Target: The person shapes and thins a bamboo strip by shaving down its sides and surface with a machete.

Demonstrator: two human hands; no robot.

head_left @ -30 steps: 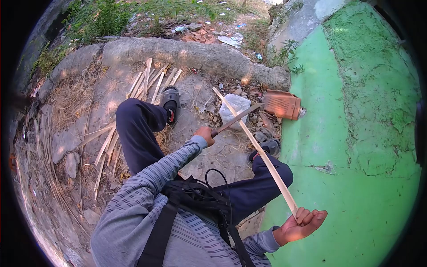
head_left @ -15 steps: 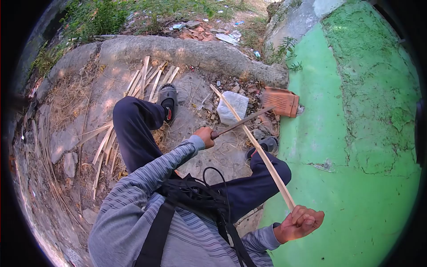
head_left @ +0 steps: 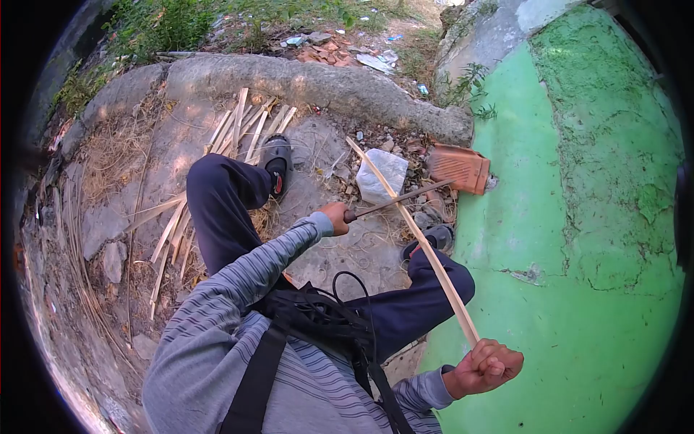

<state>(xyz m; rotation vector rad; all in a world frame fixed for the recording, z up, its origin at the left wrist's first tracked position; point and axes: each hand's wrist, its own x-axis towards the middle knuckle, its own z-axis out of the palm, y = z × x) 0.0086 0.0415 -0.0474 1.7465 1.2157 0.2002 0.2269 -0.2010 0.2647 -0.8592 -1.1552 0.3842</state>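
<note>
L. hand [head_left: 335, 218] grips long, brown-handled metal blade [head_left: 377, 207], R. hand [head_left: 493, 367] flat, pale wooden strip [head_left: 447, 286], whose twisting could → blade slip.

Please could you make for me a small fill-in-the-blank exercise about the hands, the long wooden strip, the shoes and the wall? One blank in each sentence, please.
1. The left hand holds a knife, and the ____ hand grips one end of the long wooden strip.
2. The loose strips at the top of the view lie near the ____ shoe.
3. The painted wall beside the person is ____.

Missing words: right; left; green.
</note>
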